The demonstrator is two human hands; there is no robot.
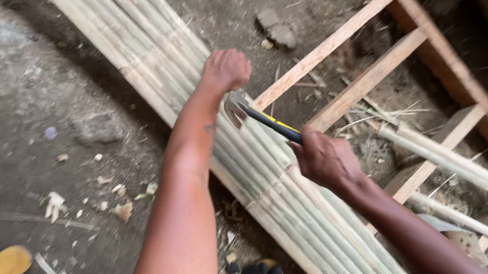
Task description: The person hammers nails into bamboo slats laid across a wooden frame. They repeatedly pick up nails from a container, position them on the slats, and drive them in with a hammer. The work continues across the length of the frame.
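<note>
Here, a panel of split bamboo slats [269, 175] lies slanted across a wooden frame [365, 81] on the dirt floor; the left hand [226, 69] presses down in a fist, seemingly steadying it; the right hand [325, 159] is closed around a claw hammer [257, 116], its head just beside the left wrist.

Bamboo slats [293, 207] lie on wooden frame [365, 81].

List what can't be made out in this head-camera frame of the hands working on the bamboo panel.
- Head view: what the left hand pinches is hidden by its own closed fingers.
- The hammer head is motion-blurred; its handle end is covered by the right hand.
- The bamboo panel and wooden frame are cut off by the picture edges.
- The yellow sandal is cut off at the lower left corner.
</note>
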